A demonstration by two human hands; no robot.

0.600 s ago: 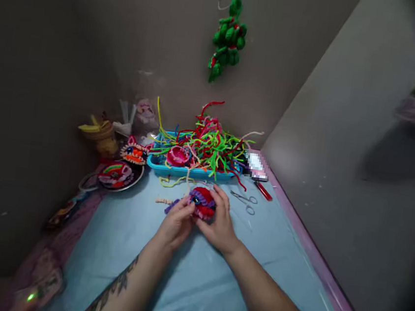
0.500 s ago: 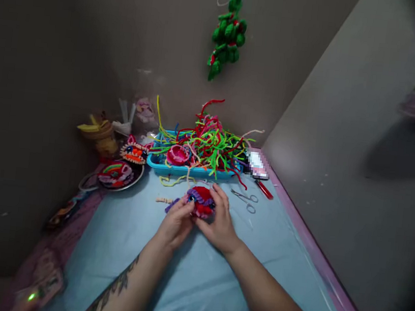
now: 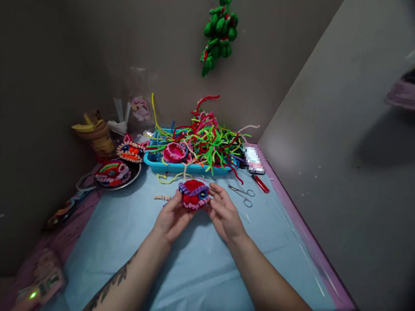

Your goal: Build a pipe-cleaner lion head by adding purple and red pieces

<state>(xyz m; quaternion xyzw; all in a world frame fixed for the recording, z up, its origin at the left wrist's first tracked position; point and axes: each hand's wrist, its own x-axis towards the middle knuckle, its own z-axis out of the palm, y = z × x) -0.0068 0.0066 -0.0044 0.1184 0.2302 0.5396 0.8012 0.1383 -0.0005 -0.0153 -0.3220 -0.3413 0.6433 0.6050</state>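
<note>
A red pipe-cleaner face [image 3: 192, 189] with purple brows, blue-ringed eyes and a pink lower edge is held up over the blue cloth, its front turned toward me. My left hand [image 3: 174, 217] grips its left side, thumb at the edge and fingers behind. At its right edge my right hand [image 3: 225, 214] supports it with bent fingers, some partly hidden by the face. Behind my left hand lies a short beige coiled piece [image 3: 161, 197]. Scissors [image 3: 241, 195] rest just right of my right hand.
A blue tray [image 3: 198, 170] heaped with colourful pipe cleaners stands at the back. Left of it are a round dish [image 3: 133, 180] holding a rainbow craft, and an orange-beige pipe-cleaner face [image 3: 131, 151]. A red-handled tool [image 3: 261, 184] and a phone [image 3: 253, 159] lie to the right.
The pipe-cleaner face has been turned so that both its eyes now show. My right hand's fingers have shifted from its top to its right edge. The view has shifted slightly.
</note>
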